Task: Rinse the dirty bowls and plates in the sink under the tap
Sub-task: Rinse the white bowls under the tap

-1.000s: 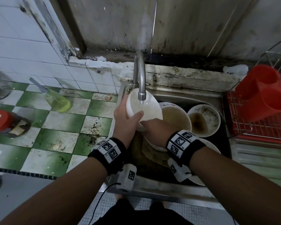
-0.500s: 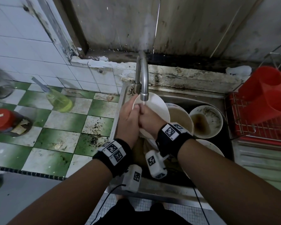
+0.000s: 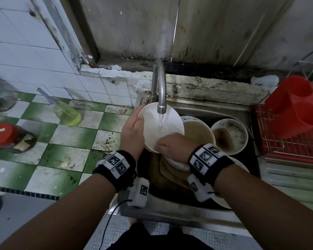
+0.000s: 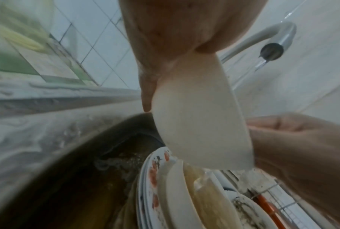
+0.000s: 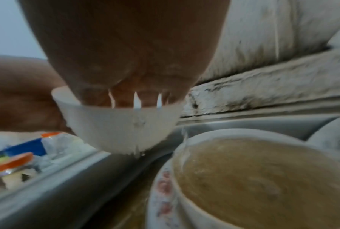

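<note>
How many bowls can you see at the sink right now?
3. A white bowl held under the tap by both hands, a bowl of brown water just right of it, and a dirty bowl furthest right. Others may be hidden under the stacked plates.

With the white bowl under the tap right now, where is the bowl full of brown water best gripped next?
Probably by the near and right rim of the brown-water bowl, pinched from above. It sits upright and full on a stack of plates, and the white bowl crowds its left side.
</note>
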